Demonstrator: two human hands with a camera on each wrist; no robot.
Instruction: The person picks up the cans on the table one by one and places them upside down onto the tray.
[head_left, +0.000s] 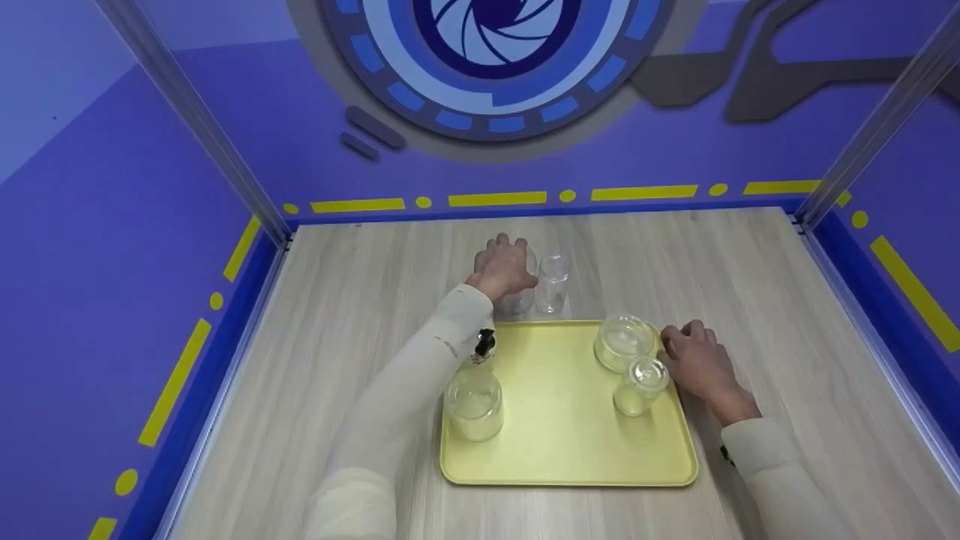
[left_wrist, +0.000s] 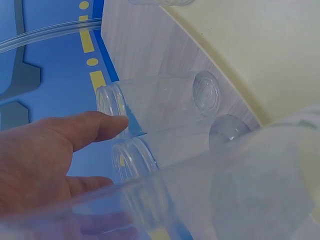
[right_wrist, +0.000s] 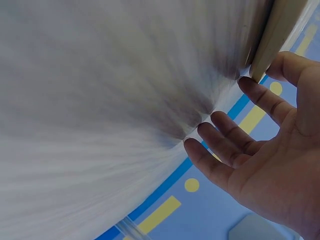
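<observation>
Behind the tray's far edge, my left hand [head_left: 504,266] reaches over a clear jar [head_left: 520,301], partly covering it. A second clear jar [head_left: 553,289] stands upright just right of it. In the left wrist view, my thumb and fingers are extended, with the thumb right at the threaded rim of one jar [left_wrist: 160,102]. Another jar [left_wrist: 182,155] is beside it, and a blurred see-through shape crosses the foreground. My right hand [head_left: 701,364] is at the right edge of the yellow tray [head_left: 559,442]. Its fingertips rest on the tabletop and its thumb touches the tray's rim.
A wide clear jar [head_left: 622,345] and a smaller clear jar [head_left: 640,388] stand on the tray's right side. Another clear jar [head_left: 474,409] is at its left, with more glassware partly hidden by my left sleeve. Blue walls [head_left: 600,150] enclose the wooden table [head_left: 360,300].
</observation>
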